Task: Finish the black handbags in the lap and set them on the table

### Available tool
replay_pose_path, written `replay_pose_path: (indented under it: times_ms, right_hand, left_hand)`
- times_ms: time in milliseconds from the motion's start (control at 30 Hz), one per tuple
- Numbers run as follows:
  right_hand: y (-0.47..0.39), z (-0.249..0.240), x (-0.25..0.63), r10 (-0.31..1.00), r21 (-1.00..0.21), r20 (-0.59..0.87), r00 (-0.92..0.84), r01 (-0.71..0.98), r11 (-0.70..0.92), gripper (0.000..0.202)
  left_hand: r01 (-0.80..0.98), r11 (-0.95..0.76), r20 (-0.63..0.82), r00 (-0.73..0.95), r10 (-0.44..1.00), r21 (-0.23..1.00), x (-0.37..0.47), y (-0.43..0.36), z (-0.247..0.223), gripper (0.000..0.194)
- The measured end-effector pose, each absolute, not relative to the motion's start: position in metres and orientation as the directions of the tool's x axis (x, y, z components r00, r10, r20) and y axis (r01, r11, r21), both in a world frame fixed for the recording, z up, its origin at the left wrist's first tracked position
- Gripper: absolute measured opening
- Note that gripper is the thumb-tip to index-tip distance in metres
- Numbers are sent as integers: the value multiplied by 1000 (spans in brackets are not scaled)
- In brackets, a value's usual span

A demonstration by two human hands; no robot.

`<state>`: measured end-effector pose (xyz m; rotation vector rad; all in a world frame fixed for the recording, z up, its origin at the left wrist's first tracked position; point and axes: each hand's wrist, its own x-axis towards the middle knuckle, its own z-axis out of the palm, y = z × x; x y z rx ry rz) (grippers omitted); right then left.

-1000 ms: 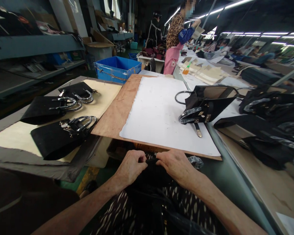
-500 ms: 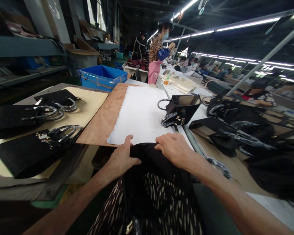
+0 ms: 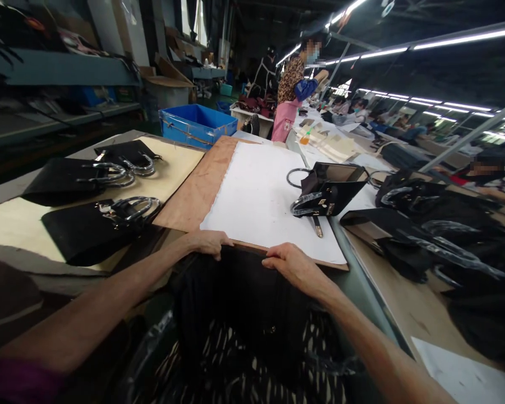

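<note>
A black handbag [image 3: 239,297] stands on my lap against the near edge of the brown board [image 3: 193,193]. My left hand [image 3: 204,243] grips its upper left corner and my right hand [image 3: 288,264] grips its upper right corner, both at the board's edge. A white sheet [image 3: 261,196] covers most of the board. Another black handbag [image 3: 330,188] with wrapped handles lies on the sheet's right side, beyond my right hand.
Three black handbags [image 3: 84,230] lie on a pale board [image 3: 8,221] to the left. A pile of black bags [image 3: 437,224] fills the bench on the right. A blue crate [image 3: 197,123] stands behind. A person in a pink apron [image 3: 292,95] works further back.
My hands have spread apart along the bag's top edge and lifted it against the board's near edge. The camera view has shifted slightly.
</note>
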<state>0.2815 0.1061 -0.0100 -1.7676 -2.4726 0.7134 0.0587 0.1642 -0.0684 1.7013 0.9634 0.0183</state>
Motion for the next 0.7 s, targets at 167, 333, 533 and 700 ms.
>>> replay_pose_path:
  times_ms: [167,333,533,700]
  right_hand:
    - [104,-30,302,883,-531,-290,-368,830,171,21]
    - [92,-32,320,918,-521,-252,-307,842,138,24]
    - [67,-32,319,953,-224,-246,-174,967,119,36]
    - [72,-34,315,936,-214,-336,-106,976,33,10]
  left_hand:
    - [611,-43,-475,655,587,790,64,149,-69,30]
    - [664,-112,-477,634,609,740,76,151,-64,23]
    - [688,-196,-458,641,616,699,85,154,-66,21]
    - [706,-252,-468,651,597,662,90,154,-64,20]
